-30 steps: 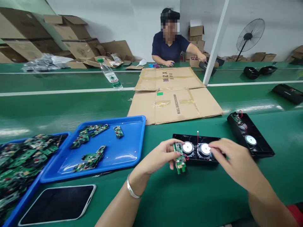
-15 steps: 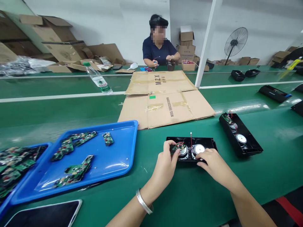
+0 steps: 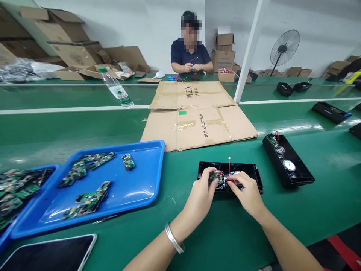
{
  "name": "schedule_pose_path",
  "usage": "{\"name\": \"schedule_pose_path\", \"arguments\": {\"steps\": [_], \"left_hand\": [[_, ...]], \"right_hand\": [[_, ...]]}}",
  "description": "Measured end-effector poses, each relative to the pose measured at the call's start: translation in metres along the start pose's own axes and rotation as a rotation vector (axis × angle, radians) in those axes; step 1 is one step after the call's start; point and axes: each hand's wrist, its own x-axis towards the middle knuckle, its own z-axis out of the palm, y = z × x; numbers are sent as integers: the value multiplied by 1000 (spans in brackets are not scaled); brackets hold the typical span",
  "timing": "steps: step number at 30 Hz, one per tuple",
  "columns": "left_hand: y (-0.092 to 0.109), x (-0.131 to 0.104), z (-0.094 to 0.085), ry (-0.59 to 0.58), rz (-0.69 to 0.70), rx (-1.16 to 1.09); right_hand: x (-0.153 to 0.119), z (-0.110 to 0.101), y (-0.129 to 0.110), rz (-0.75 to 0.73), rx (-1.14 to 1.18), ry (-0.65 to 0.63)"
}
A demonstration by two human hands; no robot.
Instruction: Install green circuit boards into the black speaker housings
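A black speaker housing (image 3: pixel 251 175) lies open-side up on the green bench in front of me, with round speaker drivers inside. My left hand (image 3: pixel 202 188) grips a small green circuit board (image 3: pixel 216 176) between thumb and fingers, over the left part of the housing. With thumb and fingertips pinched, my right hand (image 3: pixel 245 190) holds a small white wire connector (image 3: pixel 226 179) beside the board. A red wire (image 3: pixel 229 165) with a white plug sticks up from the housing. My right hand partly hides the right driver.
A second speaker housing (image 3: pixel 287 160) with a board stands to the right. On the left are a blue tray (image 3: pixel 141 188) of circuit boards and a phone (image 3: pixel 50 254). Flattened cardboard (image 3: pixel 194 126) and a water bottle (image 3: pixel 118 90) lie beyond. A co-worker (image 3: pixel 191 56) sits opposite.
My right hand has moved left from the right driver to the board's edge, its fingertips now pinching the connector. My left hand keeps the board. The co-worker's hands have come together.
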Motion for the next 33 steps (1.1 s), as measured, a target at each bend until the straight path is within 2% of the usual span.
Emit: {"name": "schedule_pose_path", "arguments": {"steps": [4, 8, 21, 25, 28, 30, 33], "left_hand": [[3, 0, 0, -4, 23, 27], [3, -1, 1, -34, 77, 51], [4, -3, 2, -105, 212, 87], [5, -3, -2, -183, 198, 47], [4, -1, -5, -249, 200, -11], [4, -1, -5, -254, 197, -36], [3, -1, -3, -224, 189, -24]], "right_hand": [[-1, 4, 2, -98, -155, 13], [-2, 7, 1, -137, -261, -16], [-4, 8, 1, -215, -329, -40], [-5, 7, 6, -173, -269, 5], [-5, 6, 6, -179, -289, -43], [-4, 6, 5, -234, -357, -91], [-4, 7, 4, -273, -435, -74]]}}
